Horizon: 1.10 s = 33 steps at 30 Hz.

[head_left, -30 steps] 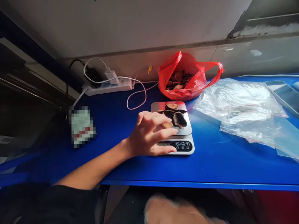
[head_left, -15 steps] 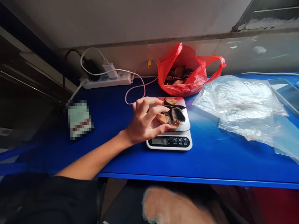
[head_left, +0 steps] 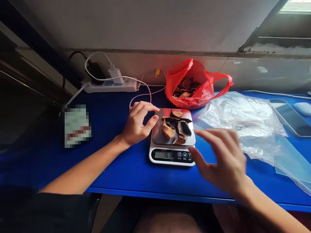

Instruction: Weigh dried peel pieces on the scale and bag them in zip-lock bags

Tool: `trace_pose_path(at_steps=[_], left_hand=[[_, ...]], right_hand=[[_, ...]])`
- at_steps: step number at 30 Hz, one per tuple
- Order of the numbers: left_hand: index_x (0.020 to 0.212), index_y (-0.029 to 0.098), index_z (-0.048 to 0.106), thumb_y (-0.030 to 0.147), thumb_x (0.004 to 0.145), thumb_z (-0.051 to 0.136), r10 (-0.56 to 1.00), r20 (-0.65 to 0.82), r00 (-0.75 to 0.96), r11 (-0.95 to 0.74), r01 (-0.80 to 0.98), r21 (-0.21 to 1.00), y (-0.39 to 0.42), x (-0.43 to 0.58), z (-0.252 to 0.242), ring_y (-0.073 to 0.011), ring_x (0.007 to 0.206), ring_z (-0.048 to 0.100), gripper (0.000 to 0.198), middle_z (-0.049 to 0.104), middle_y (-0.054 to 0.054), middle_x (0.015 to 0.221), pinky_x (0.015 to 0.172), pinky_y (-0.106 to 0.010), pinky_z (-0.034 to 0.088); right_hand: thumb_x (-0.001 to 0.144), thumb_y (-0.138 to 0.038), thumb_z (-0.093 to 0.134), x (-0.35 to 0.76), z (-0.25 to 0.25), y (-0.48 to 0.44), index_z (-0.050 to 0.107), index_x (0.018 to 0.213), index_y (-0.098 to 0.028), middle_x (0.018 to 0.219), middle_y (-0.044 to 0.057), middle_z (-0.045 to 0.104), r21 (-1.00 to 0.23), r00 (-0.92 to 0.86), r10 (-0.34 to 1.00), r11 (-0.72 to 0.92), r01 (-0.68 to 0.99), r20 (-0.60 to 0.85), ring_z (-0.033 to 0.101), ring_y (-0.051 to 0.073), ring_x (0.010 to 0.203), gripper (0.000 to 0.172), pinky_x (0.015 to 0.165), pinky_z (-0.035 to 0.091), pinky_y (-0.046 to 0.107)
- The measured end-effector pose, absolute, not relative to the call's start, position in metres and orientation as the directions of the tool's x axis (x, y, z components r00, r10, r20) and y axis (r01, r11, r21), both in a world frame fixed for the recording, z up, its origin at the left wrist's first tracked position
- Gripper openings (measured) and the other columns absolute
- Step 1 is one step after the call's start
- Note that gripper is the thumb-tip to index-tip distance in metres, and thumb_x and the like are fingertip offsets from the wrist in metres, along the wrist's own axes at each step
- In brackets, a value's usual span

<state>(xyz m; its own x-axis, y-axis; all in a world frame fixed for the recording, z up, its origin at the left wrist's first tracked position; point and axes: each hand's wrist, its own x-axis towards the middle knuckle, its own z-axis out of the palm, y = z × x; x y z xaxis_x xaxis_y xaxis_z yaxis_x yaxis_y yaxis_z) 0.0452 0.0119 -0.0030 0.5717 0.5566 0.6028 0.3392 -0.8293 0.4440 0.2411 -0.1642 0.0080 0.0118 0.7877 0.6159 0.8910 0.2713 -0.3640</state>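
A small kitchen scale sits on the blue table, its display reading 16.3. Several dark and tan dried pieces lie on its steel pan. My left hand hovers just left of the pan, fingers loosely curled and apart, holding nothing. My right hand is raised to the right of the scale, fingers spread and blurred by motion, empty. A red plastic bag with more dried pieces stands behind the scale.
Clear plastic zip bags are spread to the right of the scale. A white power strip with plugs and cables lies along the back wall. A blurred-out small box rests at the left. A phone lies far right.
My left hand has let go of the dried pieces and drawn back to the left of the pan. My right hand has risen from below the table edge to beside the scale.
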Motion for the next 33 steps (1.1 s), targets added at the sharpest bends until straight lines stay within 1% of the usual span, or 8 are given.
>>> trace_pose_path(at_steps=[4,8,11,18,23,26,28,33], left_hand=[[0.097,0.023,0.063,0.035,0.091,0.050,0.571,0.592,0.569,-0.820,0.360,0.444,0.014,0.044,-0.002,-0.0242,0.102,0.060,0.019,0.068,-0.006,0.100,0.093,-0.042,0.042],[0.096,0.023,0.064,0.036,0.091,0.051,0.586,0.572,0.574,-0.810,0.386,0.442,0.016,0.041,-0.003,-0.0242,0.099,0.060,0.019,0.068,-0.006,0.099,0.090,-0.042,0.041],[0.096,0.022,0.065,0.033,0.092,0.052,0.571,0.586,0.575,-0.820,0.364,0.441,0.017,0.039,-0.004,-0.0238,0.098,0.060,0.017,0.068,-0.006,0.099,0.090,-0.041,0.041],[0.095,0.023,0.066,0.033,0.092,0.051,0.558,0.569,0.604,-0.827,0.354,0.436,0.017,0.039,-0.006,-0.0240,0.098,0.060,0.019,0.068,-0.005,0.097,0.089,-0.042,0.041],[0.094,0.023,0.066,0.035,0.093,0.049,0.567,0.564,0.600,-0.822,0.363,0.440,0.018,0.037,-0.005,-0.0237,0.098,0.061,0.021,0.069,-0.005,0.096,0.088,-0.041,0.041],[0.094,0.023,0.066,0.033,0.093,0.049,0.554,0.576,0.601,-0.830,0.349,0.435,0.017,0.036,-0.005,-0.0235,0.097,0.061,0.020,0.068,-0.006,0.095,0.088,-0.041,0.041],[0.094,0.022,0.066,0.033,0.093,0.049,0.547,0.580,0.603,-0.834,0.338,0.436,0.017,0.036,-0.005,-0.0235,0.096,0.061,0.020,0.068,-0.006,0.095,0.087,-0.042,0.042],[0.092,0.023,0.066,0.034,0.092,0.049,0.569,0.558,0.604,-0.818,0.349,0.457,0.019,0.037,-0.009,-0.0234,0.094,0.061,0.021,0.068,-0.006,0.095,0.088,-0.042,0.043]], right_hand=[[0.085,-0.026,0.067,0.240,0.008,-0.150,0.058,0.120,-0.022,0.105,0.013,0.064,-0.224,-0.063,0.754,0.272,0.936,0.654,0.057,0.029,0.096,0.037,0.083,0.048,0.048],[0.085,-0.019,0.062,0.259,0.012,-0.139,0.060,0.111,-0.023,0.095,0.009,0.065,-0.273,-0.011,0.725,0.272,0.923,0.688,0.058,0.025,0.088,0.026,0.079,0.047,0.044],[0.084,-0.014,0.060,0.275,0.010,-0.134,0.060,0.112,-0.022,0.089,0.007,0.064,-0.292,-0.125,0.800,0.353,0.889,0.587,0.057,0.022,0.082,0.028,0.074,0.049,0.040],[0.085,-0.017,0.063,0.287,-0.004,-0.133,0.063,0.120,-0.027,0.121,0.012,0.059,-0.190,-0.321,0.800,0.467,0.864,0.507,0.056,0.027,0.109,0.037,0.087,0.053,0.048],[0.086,-0.008,0.059,0.292,-0.009,-0.125,0.066,0.110,-0.028,0.106,0.007,0.068,-0.156,-0.391,0.743,0.547,0.822,0.543,0.062,0.021,0.097,0.032,0.079,0.056,0.039],[0.085,-0.004,0.058,0.290,-0.007,-0.127,0.064,0.110,-0.028,0.094,0.004,0.069,-0.218,-0.270,0.686,0.536,0.815,0.676,0.064,0.019,0.086,0.035,0.073,0.054,0.037],[0.084,-0.005,0.059,0.287,-0.006,-0.131,0.065,0.108,-0.028,0.089,0.004,0.068,-0.365,-0.055,0.660,0.481,0.797,0.749,0.064,0.018,0.080,0.034,0.069,0.053,0.036],[0.084,-0.020,0.063,0.295,-0.004,-0.139,0.070,0.087,-0.026,0.103,0.013,0.064,-0.711,0.455,0.590,0.321,0.625,0.667,0.065,0.025,0.088,0.009,0.066,0.051,0.041]])
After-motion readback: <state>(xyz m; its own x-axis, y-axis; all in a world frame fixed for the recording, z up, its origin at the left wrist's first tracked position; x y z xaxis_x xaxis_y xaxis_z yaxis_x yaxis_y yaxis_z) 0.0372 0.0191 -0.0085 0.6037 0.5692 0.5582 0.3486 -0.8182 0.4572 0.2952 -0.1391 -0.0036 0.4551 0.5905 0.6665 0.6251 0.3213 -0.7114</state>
